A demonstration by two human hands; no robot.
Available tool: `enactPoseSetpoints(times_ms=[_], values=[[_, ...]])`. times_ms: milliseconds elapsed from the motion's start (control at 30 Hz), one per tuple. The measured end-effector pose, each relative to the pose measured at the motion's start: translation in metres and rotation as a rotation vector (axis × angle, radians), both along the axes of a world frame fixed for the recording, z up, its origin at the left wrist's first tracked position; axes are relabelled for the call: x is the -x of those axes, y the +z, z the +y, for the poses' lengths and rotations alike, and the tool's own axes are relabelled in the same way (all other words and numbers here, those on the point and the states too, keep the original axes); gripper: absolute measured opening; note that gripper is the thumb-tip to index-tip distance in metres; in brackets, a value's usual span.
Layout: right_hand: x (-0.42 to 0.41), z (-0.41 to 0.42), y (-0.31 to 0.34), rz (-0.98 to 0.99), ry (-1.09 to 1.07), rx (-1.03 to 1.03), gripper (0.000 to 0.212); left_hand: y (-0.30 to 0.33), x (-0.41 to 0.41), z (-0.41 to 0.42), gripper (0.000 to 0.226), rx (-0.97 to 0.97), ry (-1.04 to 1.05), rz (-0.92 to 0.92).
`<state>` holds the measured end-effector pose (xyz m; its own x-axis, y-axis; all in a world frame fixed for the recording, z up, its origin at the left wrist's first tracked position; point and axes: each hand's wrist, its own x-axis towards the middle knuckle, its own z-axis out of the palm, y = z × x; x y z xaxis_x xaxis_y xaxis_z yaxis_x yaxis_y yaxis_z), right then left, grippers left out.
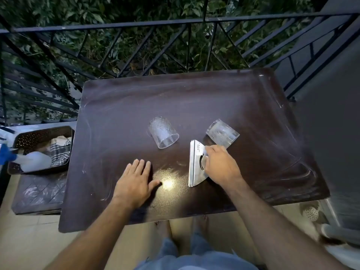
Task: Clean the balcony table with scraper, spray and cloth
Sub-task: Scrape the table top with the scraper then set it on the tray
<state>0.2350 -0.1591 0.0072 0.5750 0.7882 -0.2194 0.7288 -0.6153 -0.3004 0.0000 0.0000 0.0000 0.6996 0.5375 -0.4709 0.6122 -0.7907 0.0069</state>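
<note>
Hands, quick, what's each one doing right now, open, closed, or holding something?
Left hand: open, fingers straight, flat on the dark brown plastic table.
Right hand: closed, gripping the flat silver metal scraper.

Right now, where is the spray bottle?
In the head view, far left: the spray bottle lies in the basket beside the table, next to a cloth.

A black metal railing (116, 28) with diagonal bars edges the balcony, leafy trees (97, 12) beyond. Pale floor tiles (29, 240) below; a grey wall (331, 114) stands right.
</note>
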Motion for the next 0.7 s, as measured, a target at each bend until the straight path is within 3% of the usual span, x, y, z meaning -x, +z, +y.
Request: enactPoseSetpoints(times_ms=[167, 467, 600, 700], values=[[-0.003, -0.016, -0.012, -0.016, 0.021, 0.057, 0.031, -0.01, 0.008, -0.015, 0.134, -0.002, -0.023, -0.024], [0.001, -0.019, -0.016, -0.022, 0.013, 0.029, 0.023, -0.005, -0.006, -0.016, 0.133, -0.054, -0.067, 0.11], [0.003, -0.023, -0.015, -0.01, 0.031, 0.031, 0.026, -0.003, -0.007, -0.021, 0.088, -0.045, -0.059, 0.077], [0.004, -0.034, -0.013, 0.015, -0.051, -0.008, 0.029, 0.002, -0.019, -0.025, 0.058, 0.018, -0.165, -0.173]])
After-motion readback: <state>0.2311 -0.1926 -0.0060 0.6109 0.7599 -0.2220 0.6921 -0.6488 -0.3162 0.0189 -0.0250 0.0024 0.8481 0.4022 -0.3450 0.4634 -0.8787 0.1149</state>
